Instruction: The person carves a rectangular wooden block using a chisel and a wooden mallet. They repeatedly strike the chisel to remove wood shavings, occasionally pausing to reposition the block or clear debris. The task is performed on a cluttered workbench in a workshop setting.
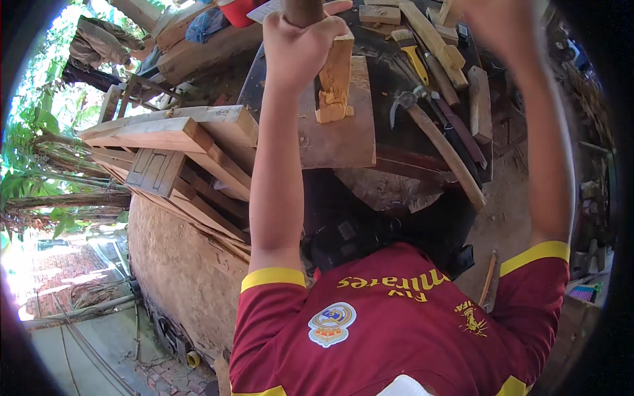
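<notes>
Near the top edge, my left hand (298,51) is closed round a thick, round brown wooden handle (303,12); its far end is out of the picture. Just beside that hand stands a notched wood block (335,79), its lower end rough and chipped. The block rests on a flat wooden board (340,145) on the dark workbench (386,135). My right hand (498,30) is raised at the upper right, smeared by motion. Its fingers are cut off or blurred, so what they hold, if anything, is unclear.
On the bench's right lie a claw hammer (446,148), a yellow-handled paintbrush (413,56), a dark-red-handled tool (460,132) and wood offcuts (481,105). Left of the bench, long planks (152,135) are stacked beside a small panelled wooden piece (155,173). A pencil-like stick (487,278) lies lower right.
</notes>
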Demonstrator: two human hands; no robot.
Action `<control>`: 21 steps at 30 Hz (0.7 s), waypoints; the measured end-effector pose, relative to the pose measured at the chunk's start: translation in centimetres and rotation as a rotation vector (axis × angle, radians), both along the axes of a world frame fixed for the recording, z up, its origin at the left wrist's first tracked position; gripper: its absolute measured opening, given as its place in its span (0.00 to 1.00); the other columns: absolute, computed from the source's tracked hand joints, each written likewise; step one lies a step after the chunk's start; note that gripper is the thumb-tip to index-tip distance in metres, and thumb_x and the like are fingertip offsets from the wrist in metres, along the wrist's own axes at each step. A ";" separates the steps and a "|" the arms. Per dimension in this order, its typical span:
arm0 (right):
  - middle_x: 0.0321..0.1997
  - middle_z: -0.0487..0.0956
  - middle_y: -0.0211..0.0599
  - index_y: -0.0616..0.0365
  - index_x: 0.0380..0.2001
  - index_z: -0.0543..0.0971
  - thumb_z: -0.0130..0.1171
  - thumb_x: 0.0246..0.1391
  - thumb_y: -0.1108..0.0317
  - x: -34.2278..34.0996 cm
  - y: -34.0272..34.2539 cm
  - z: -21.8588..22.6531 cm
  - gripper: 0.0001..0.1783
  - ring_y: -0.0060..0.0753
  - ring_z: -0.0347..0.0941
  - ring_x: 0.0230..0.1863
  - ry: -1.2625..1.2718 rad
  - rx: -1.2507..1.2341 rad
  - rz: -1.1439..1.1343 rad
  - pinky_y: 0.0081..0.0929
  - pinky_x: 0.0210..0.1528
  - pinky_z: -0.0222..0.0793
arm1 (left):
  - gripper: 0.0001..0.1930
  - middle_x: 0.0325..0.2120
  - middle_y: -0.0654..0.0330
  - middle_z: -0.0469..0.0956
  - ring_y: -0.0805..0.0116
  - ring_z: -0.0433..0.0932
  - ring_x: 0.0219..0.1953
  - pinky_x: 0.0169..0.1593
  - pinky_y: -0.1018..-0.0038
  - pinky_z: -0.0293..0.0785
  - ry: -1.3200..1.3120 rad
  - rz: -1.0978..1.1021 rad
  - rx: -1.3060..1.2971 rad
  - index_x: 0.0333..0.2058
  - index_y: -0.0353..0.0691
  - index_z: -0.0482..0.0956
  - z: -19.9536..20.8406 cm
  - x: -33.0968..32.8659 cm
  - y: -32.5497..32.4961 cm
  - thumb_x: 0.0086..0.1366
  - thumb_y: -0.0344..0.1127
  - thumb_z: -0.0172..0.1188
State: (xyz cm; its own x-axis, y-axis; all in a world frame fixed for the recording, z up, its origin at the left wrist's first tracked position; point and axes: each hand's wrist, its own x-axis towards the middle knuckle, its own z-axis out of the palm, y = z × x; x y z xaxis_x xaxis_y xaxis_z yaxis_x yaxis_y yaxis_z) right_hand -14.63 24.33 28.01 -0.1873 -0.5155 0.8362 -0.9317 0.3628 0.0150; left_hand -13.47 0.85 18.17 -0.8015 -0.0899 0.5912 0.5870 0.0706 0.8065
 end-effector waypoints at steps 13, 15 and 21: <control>0.42 0.79 0.58 0.61 0.53 0.69 0.65 0.39 0.66 0.6 -0.6 -14.2 0.34 0.51 0.80 0.41 -0.896 -0.047 -0.436 0.41 0.45 0.75 | 0.10 0.22 0.68 0.75 0.83 0.69 0.23 0.28 0.82 0.66 0.192 0.586 -0.058 0.24 0.36 0.75 0.7 3.3 2.1 0.57 0.31 0.69; 0.43 0.79 0.58 0.61 0.55 0.68 0.65 0.39 0.66 0.7 -1.9 -15.9 0.36 0.52 0.78 0.44 -0.993 0.056 -0.493 0.42 0.48 0.73 | 0.08 0.22 0.61 0.77 0.74 0.75 0.26 0.33 0.78 0.70 0.151 0.409 0.017 0.23 0.35 0.75 0.2 3.1 0.9 0.56 0.27 0.66; 0.44 0.76 0.51 0.57 0.49 0.70 0.68 0.45 0.57 0.6 -6.5 -19.4 0.30 0.54 0.71 0.53 -0.781 0.204 -0.690 0.44 0.50 0.72 | 0.10 0.14 0.67 0.71 0.81 0.67 0.16 0.22 0.82 0.61 0.117 0.055 0.198 0.20 0.37 0.75 1.2 3.2 1.1 0.58 0.26 0.66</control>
